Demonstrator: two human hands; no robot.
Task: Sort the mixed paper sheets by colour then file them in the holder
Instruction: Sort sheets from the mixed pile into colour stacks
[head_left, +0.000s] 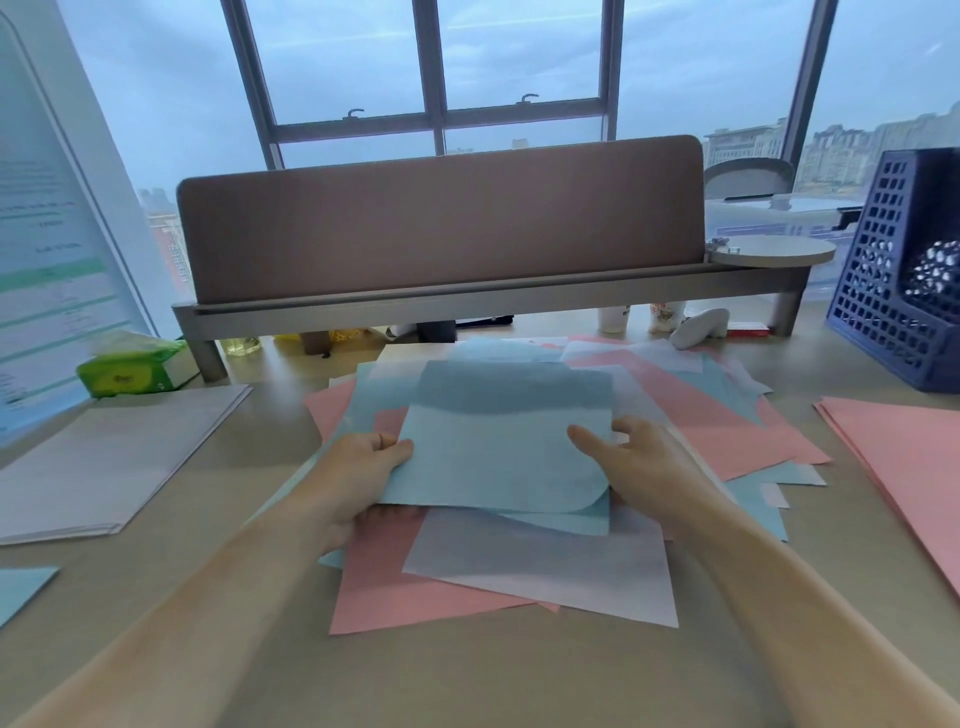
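Note:
A mixed heap of pink, blue and white sheets (691, 415) covers the middle of the desk. A blue sheet (493, 452) is lifted off the heap, its near right corner curling. My left hand (363, 467) pinches its left edge with the thumb on top. My right hand (639, 457) is at its right edge, with the forefinger lying on top of the sheet and the other fingers beyond the edge. A white stack (98, 462) lies at the left, a pink stack (904, 457) at the right, and a blue sheet corner (21, 587) at the near left. The dark blue mesh holder (904, 270) stands far right.
A raised grey shelf with a brown screen (441, 228) crosses the back of the desk; cups and small items sit under it. A green tissue pack (132, 369) lies back left beside a standing printed board (47, 234). Bare desk lies in front.

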